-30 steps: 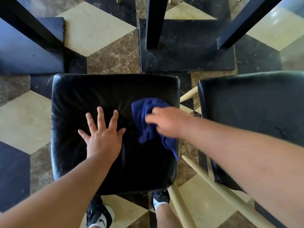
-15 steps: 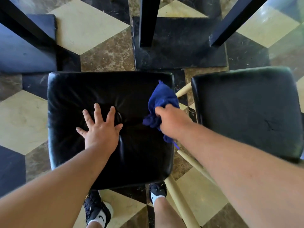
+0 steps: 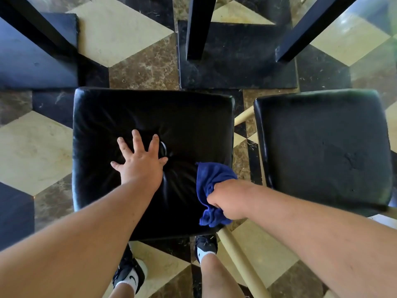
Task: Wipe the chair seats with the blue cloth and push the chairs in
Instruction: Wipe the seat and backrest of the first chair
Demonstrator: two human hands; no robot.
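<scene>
- The left hand [image 3: 140,163] lies flat with fingers spread near the middle of the left chair seat [image 3: 120,117], likely bracing the chair so it stays put under the wiping.
- The right hand [image 3: 231,198] is closed around the bunched blue cloth [image 3: 211,175], pressing it at the seat's right edge, toward the near right corner; bunching probably gives a firmer pad for rubbing.
- The second chair seat [image 3: 322,147] stands just beside on the right, apart from the cloth.
- The chair backs are not in view, the pale wooden legs [image 3: 242,263] show only in part, and the dark table legs [image 3: 197,26] are cut off at the top edge.
- Dirt on the black seats is hard to make out.
</scene>
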